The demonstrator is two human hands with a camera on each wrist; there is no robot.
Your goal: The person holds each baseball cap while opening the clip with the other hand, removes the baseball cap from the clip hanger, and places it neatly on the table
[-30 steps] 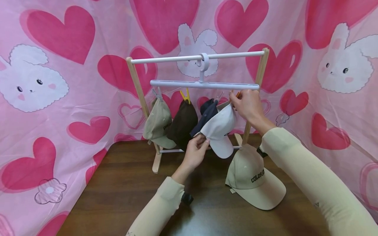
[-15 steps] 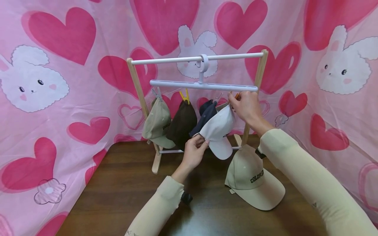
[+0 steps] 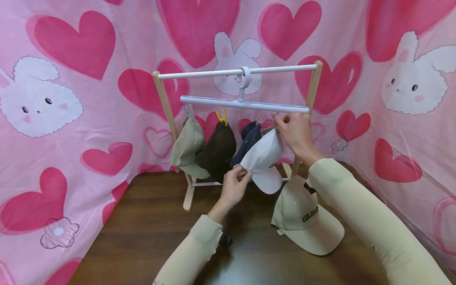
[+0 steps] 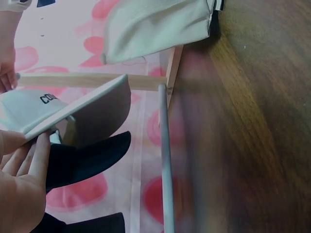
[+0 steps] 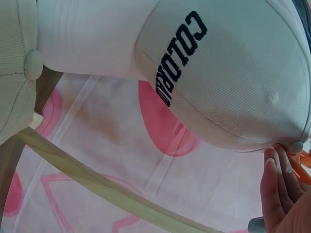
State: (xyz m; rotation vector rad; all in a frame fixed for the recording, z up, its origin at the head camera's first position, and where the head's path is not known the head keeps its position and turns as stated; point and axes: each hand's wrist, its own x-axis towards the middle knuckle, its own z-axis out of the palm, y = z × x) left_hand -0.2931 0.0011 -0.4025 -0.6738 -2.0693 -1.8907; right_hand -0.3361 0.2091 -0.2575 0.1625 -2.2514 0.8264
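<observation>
While both hands work on it, the white cap [image 3: 263, 152] sits tilted below the right end of the hanger [image 3: 213, 101], its crown uppermost and its brim sloping down; dark lettering starting COLORA runs across the front, with a stitched eyelet and a cloth-covered button higher up. The left hand [image 3: 234, 185] pinches the edge of the brim, thumb above and fingers below, lower than the hanger. Just under the hanger's right end, the right hand [image 3: 295, 132] has its fingers clamped on an orange clip [image 5: 300, 167] at the cap's button.

Compared with a second ago, the hanger slants more, its right end lower, and the right hand and white cap have sunk slightly with it. From the hanger's left end inward hang a khaki cap [image 3: 187, 144] in a grey clip [image 3: 189, 113], a dark brown cap [image 3: 218, 146] in a yellow clip [image 3: 222, 118] and, next to the white one, a navy cap [image 3: 250, 140] below a clear clip [image 3: 261, 119]. A beige cap [image 3: 299, 209] rests on the table [image 3: 142, 221], below and nearer than the hanger
</observation>
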